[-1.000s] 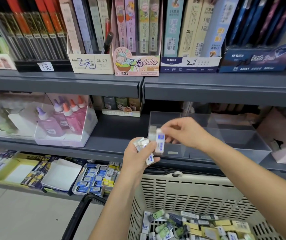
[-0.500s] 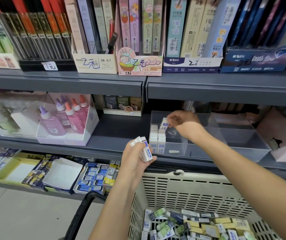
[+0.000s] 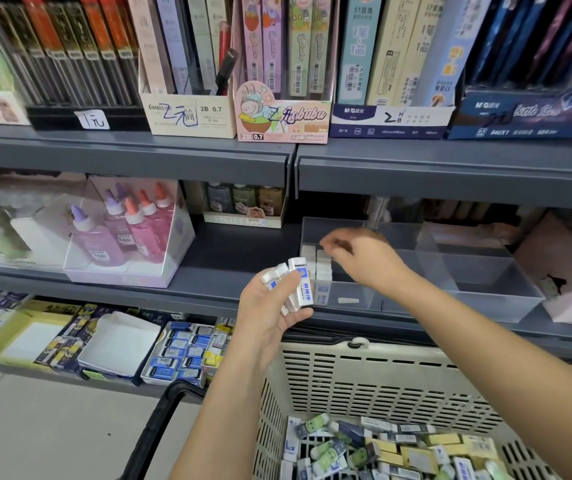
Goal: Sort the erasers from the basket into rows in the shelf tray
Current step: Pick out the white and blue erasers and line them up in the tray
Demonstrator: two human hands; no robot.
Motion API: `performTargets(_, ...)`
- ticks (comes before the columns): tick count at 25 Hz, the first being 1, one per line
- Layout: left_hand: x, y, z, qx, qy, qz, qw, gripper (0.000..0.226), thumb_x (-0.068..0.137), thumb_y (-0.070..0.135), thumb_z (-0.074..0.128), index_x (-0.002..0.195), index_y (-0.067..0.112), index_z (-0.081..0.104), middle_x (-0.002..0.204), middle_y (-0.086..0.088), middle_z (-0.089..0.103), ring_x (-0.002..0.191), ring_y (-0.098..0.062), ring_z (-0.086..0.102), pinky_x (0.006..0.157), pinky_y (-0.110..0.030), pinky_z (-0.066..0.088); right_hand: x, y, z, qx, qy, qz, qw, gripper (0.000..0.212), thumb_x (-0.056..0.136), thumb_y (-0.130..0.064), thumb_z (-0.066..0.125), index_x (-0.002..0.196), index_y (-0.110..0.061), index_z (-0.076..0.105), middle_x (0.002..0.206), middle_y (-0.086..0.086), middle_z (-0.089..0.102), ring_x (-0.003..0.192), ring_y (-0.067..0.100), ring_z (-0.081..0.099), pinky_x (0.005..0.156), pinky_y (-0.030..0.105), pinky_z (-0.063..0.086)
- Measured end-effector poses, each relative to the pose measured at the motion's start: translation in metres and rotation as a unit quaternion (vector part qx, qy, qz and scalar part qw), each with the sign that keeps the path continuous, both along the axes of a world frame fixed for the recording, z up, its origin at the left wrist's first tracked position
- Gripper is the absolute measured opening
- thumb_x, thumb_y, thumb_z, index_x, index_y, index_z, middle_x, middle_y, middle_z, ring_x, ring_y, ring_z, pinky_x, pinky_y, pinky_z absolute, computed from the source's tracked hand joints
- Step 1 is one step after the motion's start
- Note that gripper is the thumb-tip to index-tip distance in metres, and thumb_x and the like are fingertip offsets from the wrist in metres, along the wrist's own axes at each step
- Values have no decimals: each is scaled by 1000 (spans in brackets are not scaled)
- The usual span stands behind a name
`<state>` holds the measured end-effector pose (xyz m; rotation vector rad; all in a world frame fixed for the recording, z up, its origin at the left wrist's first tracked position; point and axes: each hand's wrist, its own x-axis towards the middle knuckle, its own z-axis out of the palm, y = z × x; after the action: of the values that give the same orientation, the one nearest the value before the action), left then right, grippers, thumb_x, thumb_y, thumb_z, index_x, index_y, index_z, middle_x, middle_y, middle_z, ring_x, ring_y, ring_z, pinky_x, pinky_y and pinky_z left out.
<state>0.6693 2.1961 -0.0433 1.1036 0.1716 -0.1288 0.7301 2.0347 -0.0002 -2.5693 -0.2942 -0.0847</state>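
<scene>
Head view: left hand (image 3: 267, 306) grips erasers (image 3: 300, 284); right hand (image 3: 364, 258) (blurred, grip unclear) above tray (image 3: 485, 303)

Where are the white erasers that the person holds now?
In the head view, the white erasers are near the centre, gripped in the left hand, in front of the left end of the clear tray and above the basket.

Upper shelf (image 3: 139, 150): grey; display cartons (image 3: 191, 116) of pencil leads stand side by side.
Middle shelf (image 3: 236, 268): dark grey; glue-bottle display box (image 3: 118, 277) at left, small carton (image 3: 243, 220) far, clear tray (image 3: 485, 299) near edge, pink box (image 3: 561, 271) just right.
Lower shelf (image 3: 35, 368): eraser boxes (image 3: 177, 355), white tray (image 3: 118, 344), yellow-green tray (image 3: 24, 337).
</scene>
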Motion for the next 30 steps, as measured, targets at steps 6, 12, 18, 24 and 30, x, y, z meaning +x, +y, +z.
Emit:
performTargets(6,-4,-5,3,18,-28,-60,998,23,88,20,62,109,11,58,82,-4,71,69,-12,67,56,-24,53,-31,4,9,123,46,90,987,10,89,-21,58,84,-21,67,74,-10,66,68,7,63,75,31,55)
performTargets(12,4,-6,3,4,8,26,1000,9,91,6,52,97,11,53,77,-7,64,72,-14,65,52,-26,53,-5,-21,18,263,0,-75,962,20,83,-12,66,68,-25,61,72,3,69,66,18,66,79,39,54)
performTargets(18,6,-6,-1,39,-21,47,998,12,90,14,60,101,16,56,93,-5,66,87,-14,68,61,-27,56,17,-20,9,132,-58,-109,983,5,84,-24,66,89,-23,67,79,-9,64,71,5,59,60,-4,36)
performTargets(24,8,-7,-2,40,-18,51,998,15,90,14,59,104,15,55,100,-9,63,90,-16,68,62,-27,57,13,-15,1,81,-75,-79,991,9,85,-24,66,92,-20,68,77,-11,62,69,4,56,70,12,39)
performTargets(30,7,-7,-2,49,-18,51,997,17,91,15,59,107,15,55,101,-8,65,89,-15,67,61,-26,57,10,-16,8,72,-50,-66,994,4,86,-24,65,89,-23,66,74,-10,61,71,8,57,70,15,39)
